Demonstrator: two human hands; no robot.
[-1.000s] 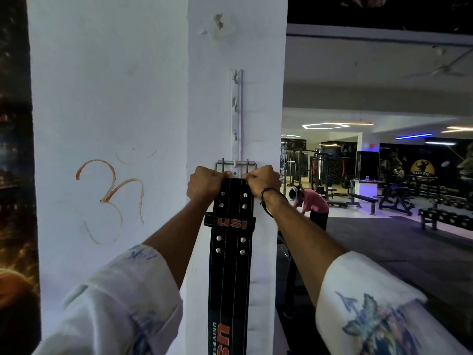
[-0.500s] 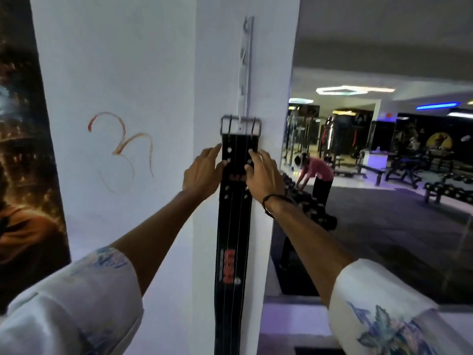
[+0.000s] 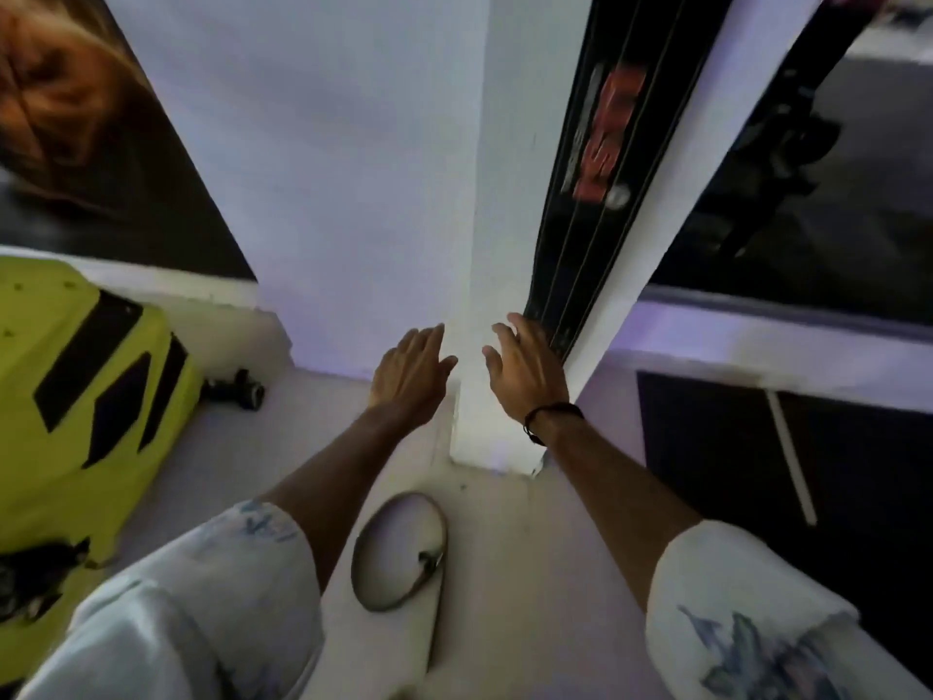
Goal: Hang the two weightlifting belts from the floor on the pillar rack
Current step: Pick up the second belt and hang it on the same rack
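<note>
— Status of the belts?
— One long black leather belt with red lettering (image 3: pixel 603 159) hangs flat against the right face of the white square pillar (image 3: pixel 500 204). The second, a thin brownish coiled belt (image 3: pixel 401 550), lies on the pale floor (image 3: pixel 530 573), near the pillar's foot.
— And the hands?
— Left hand (image 3: pixel 411 373) and right hand (image 3: pixel 525 368) are both spread, holding nothing (the right one's fingertips overlap the hanging belt's lower end; contact uncertain). A yellow-green machine housing (image 3: pixel 75 396) stands far left.
</note>
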